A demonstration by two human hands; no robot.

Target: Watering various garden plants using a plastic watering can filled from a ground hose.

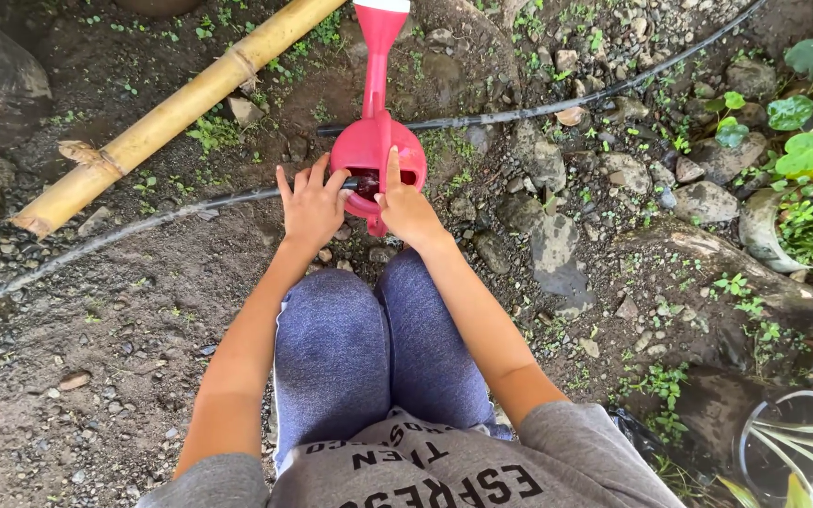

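Glossy red plastic watering can (pixel 377 150), smooth yellow bamboo pole (pixel 181 103), rough damp soil (pixel 124 310).

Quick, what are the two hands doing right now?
Left hand: open, fingers spread, resting against the red watering can where the thin black hose meets it.
Right hand: open, forefinger up against the can's rim.

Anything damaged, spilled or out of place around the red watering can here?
Nothing stands out. The red watering can sits upright on the soil, both hands at its opening: left hand, right hand. No spill shows.
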